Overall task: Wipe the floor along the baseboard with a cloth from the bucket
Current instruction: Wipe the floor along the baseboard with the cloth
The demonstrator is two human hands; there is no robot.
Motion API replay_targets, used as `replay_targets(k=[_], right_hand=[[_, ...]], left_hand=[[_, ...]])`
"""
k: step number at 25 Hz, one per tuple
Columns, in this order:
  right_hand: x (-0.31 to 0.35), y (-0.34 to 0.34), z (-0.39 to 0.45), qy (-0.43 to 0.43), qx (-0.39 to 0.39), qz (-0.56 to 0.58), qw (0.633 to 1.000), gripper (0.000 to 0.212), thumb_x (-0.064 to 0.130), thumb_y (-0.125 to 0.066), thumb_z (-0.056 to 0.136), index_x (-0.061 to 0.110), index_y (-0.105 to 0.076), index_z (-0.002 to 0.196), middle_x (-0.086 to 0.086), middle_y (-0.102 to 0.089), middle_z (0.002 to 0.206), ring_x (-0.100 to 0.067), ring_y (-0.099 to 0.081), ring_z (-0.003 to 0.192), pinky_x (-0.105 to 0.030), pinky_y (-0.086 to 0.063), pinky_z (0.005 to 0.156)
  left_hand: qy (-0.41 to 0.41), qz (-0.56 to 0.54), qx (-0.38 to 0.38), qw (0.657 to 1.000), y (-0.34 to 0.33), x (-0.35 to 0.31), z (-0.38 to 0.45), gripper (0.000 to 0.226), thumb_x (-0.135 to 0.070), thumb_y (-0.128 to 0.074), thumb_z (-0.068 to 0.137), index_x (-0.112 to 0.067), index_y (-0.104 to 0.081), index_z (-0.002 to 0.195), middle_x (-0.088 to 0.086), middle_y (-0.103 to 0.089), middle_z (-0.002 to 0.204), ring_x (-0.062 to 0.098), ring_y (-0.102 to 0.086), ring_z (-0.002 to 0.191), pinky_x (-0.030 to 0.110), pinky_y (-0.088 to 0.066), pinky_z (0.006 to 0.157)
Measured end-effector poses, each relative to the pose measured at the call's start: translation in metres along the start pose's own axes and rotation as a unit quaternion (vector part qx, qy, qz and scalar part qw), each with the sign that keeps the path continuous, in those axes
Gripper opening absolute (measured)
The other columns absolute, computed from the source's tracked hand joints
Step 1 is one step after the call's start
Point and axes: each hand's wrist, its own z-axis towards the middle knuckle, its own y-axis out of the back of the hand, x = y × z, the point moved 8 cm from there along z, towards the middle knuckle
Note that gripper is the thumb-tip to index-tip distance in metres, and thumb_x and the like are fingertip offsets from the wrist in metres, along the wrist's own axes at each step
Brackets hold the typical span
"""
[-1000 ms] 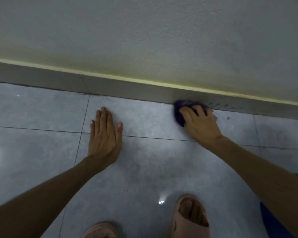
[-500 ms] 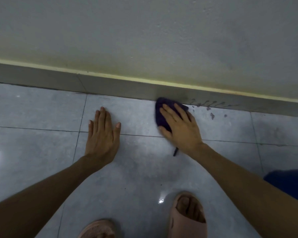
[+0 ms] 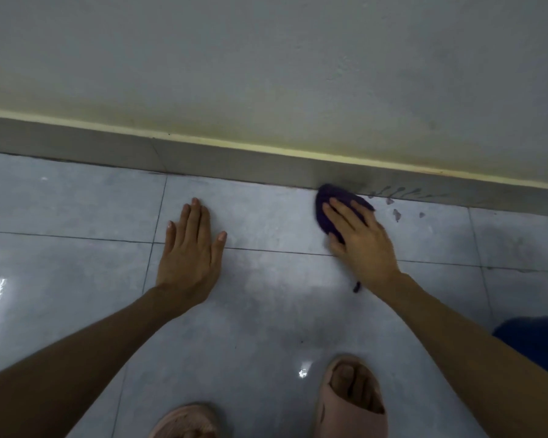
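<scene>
Slid cloth point(image 3: 329, 202) left along baseboard point(image 3: 234, 165), leaving wet streaks point(image 3: 404, 192). Pressing it with flat right hand point(image 3: 363, 243), bracing flat left hand point(image 3: 187, 257) on floor point(image 3: 266, 311).

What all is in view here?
wall: one, pale grey, top
baseboard: one, grey, yellowish top edge, at wall's foot
floor tiles: several, glossy grey, below baseboard
cloth: one, dark purple, on floor tiles against baseboard
wet marks: few, dark, right of cloth
blue object: one, right edge, cut off, unidentifiable
sandals: two, pinkish, bottom edge
left hand: one, flat on floor tiles
right hand: one, pressing cloth, fingers straight
</scene>
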Motion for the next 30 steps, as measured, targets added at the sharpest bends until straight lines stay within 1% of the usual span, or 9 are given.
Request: replay_targets(k=[4,9,14,16,18,21,24,27,30], right_hand=[[-0.031,0.043,0.002,0.128,0.004,-0.123,0.984,0.057,0.001,-0.087,0.055,0.004,-0.069,0.11,-0.015,-0.071,0.108,-0.041,-0.063,0.087,-0.046,-0.056,0.067],[0.085,0.027,0.06,0.425,-0.058,-0.281,0.859,0.051,0.004,-0.071,0.08,0.011,-0.058,0.129,-0.004,-0.059,0.133,-0.029,-0.049,0.128,-0.051,-0.024,0.115],[-0.021,0.019,0.022,0.349,0.1,-0.457,0.812,0.075,0.018,-0.074,0.073,0.02,-0.044,0.142,-0.002,-0.042,0.15,-0.022,-0.037,0.138,-0.049,-0.022,0.114],[-0.083,0.021,-0.005,0.284,0.161,-0.462,0.825,0.089,0.014,-0.083,0.065,0.015,-0.038,0.142,-0.008,-0.04,0.15,-0.031,-0.034,0.137,-0.053,-0.025,0.112],[-0.095,0.025,-0.006,0.247,0.134,-0.423,0.861,0.087,0.006,-0.086,0.055,0.008,-0.042,0.13,-0.014,-0.052,0.138,-0.035,-0.043,0.127,-0.056,-0.033,0.105],[-0.016,0.012,0.019,0.321,0.007,-0.329,0.888,0.063,0.002,-0.062,0.078,0.006,-0.041,0.136,-0.014,-0.046,0.145,-0.031,-0.046,0.129,-0.052,-0.034,0.104],[0.043,-0.001,0.042,0.351,-0.01,-0.27,0.897,0.064,0.004,-0.053,0.081,0.009,-0.039,0.143,-0.01,-0.042,0.149,-0.027,-0.045,0.131,-0.047,-0.038,0.105],[-0.01,0.001,0.027,0.279,0.023,-0.258,0.925,0.064,0.001,-0.048,0.079,0.006,-0.04,0.143,-0.011,-0.046,0.145,-0.031,-0.048,0.126,-0.052,-0.041,0.101],[-0.097,0.006,-0.014,0.163,0.069,-0.242,0.954,0.091,-0.006,-0.078,0.057,0.005,-0.043,0.14,-0.013,-0.047,0.143,-0.035,-0.046,0.122,-0.053,-0.043,0.096]], left_hand=[[-0.006,0.005,-0.007,1.0,-0.006,-0.016,0.004,0.075,-0.053,0.004,0.088,-0.006,0.009,0.146,0.009,0.018,0.157,0.018,0.02,0.143,0.038,0.011,0.116],[0.023,-0.059,-0.01,0.998,-0.019,-0.04,0.007,0.072,-0.051,0.001,0.089,-0.007,0.01,0.146,0.008,0.017,0.157,0.016,0.02,0.143,0.038,0.009,0.117],[0.008,-0.057,-0.006,0.998,-0.015,-0.041,0.008,0.074,-0.053,0.003,0.088,-0.008,0.009,0.146,0.006,0.017,0.157,0.014,0.02,0.143,0.035,0.012,0.116],[-0.021,-0.041,0.001,0.999,-0.016,-0.047,0.012,0.075,-0.054,0.005,0.086,-0.009,0.012,0.146,0.005,0.019,0.156,0.013,0.022,0.142,0.034,0.013,0.115],[-0.033,-0.035,0.003,0.999,-0.018,-0.054,0.017,0.075,-0.054,0.005,0.087,-0.009,0.012,0.146,0.005,0.019,0.156,0.014,0.022,0.142,0.034,0.013,0.115],[-0.017,-0.051,0.008,0.999,-0.027,-0.064,0.023,0.075,-0.054,0.004,0.087,-0.008,0.011,0.146,0.006,0.019,0.156,0.014,0.021,0.142,0.034,0.013,0.115],[-0.011,-0.041,0.007,0.999,-0.032,-0.064,0.023,0.074,-0.054,0.004,0.088,-0.009,0.014,0.146,0.006,0.02,0.156,0.014,0.021,0.142,0.035,0.011,0.116],[-0.022,-0.032,0.012,0.999,-0.032,-0.064,0.023,0.075,-0.054,0.004,0.087,-0.008,0.013,0.146,0.006,0.021,0.156,0.014,0.021,0.143,0.034,0.012,0.116],[-0.03,-0.021,0.012,0.999,-0.032,-0.069,0.023,0.076,-0.053,0.004,0.087,-0.006,0.011,0.146,0.009,0.019,0.156,0.017,0.02,0.143,0.037,0.01,0.117]])
